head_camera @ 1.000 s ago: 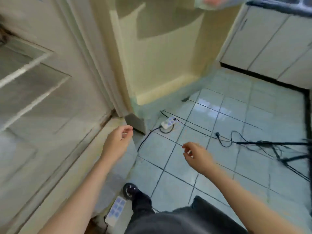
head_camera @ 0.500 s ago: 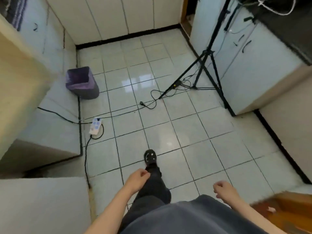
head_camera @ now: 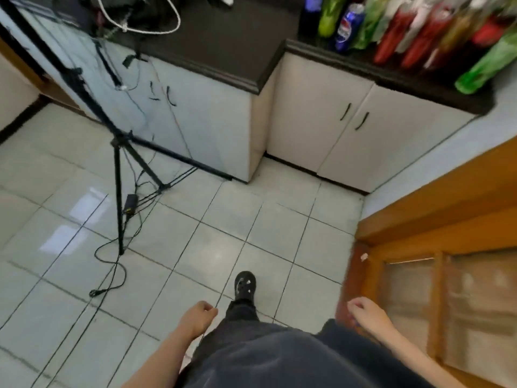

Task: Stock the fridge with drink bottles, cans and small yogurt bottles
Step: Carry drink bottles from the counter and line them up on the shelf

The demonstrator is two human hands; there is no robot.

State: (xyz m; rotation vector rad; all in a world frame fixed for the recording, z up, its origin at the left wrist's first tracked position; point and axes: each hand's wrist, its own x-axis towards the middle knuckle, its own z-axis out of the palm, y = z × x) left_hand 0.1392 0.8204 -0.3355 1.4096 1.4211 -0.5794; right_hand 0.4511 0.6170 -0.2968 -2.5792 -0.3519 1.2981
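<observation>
Several drink bottles, green and red (head_camera: 408, 32), stand in a blurred row on the dark countertop (head_camera: 237, 43) at the top right, with a blue can (head_camera: 347, 26) among them. My left hand (head_camera: 200, 317) hangs low near my leg, fingers loosely curled, holding nothing. My right hand (head_camera: 366, 312) hangs at my right side, also loosely curled and holding nothing. Both hands are far below the counter. The fridge is out of view.
A black tripod (head_camera: 120, 152) with cables trailing on the tiled floor (head_camera: 212, 247) stands at the left. White cabinet doors (head_camera: 333, 119) sit under the counter. A wooden door (head_camera: 447, 275) is at the right. My black shoe (head_camera: 245, 285) is stepping forward.
The view has swung from the fridge and floor round to the counter with the bottles. Both hands have dropped to my sides and still hold nothing.
</observation>
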